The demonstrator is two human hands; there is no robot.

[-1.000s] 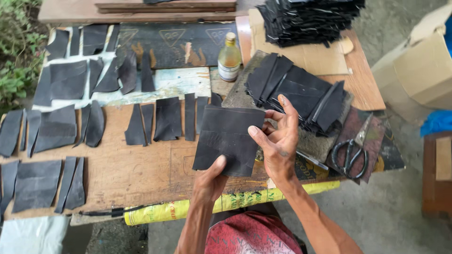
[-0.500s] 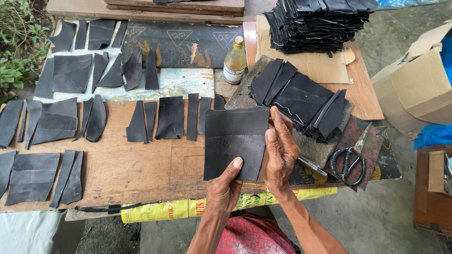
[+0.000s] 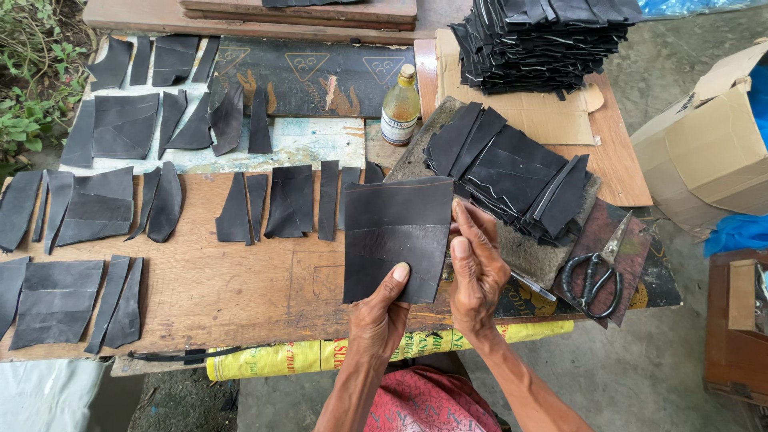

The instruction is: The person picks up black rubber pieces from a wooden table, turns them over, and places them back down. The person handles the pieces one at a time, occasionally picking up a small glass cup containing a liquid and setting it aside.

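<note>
Left hand: clamped on the lower edge of a black sheet, thumb on the front face, fingers hidden behind it. Right hand: closed on the sheet's right edge, thumb pressed against the face, fingers wrapped behind. Both hands hold the sheet raised above the table, face toward the camera. The sheet is roughly square, dull black, with a faint horizontal crease across its middle.

Step in hand, as judged from the grip: the sheet is being held up flat for checking or squaring, not yet laid down or cut.

Positions relative to the sheet:
- Right of it, touching or just behind its edge: a fanned pile of black pieces on a grey pad.
- Further right and lower: black-handled scissors, lying untouched.
- Above it: a small bottle of yellowish liquid, upright.
- Above and far right: a tall stack of black pieces on cardboard.
- Left of it: rows of cut strips laid out flat across the boards.

Next move, as a judgement: either hand must let go before the scissors can be picked up; the remaining hand must keep the sheet flat and steady.
</note>
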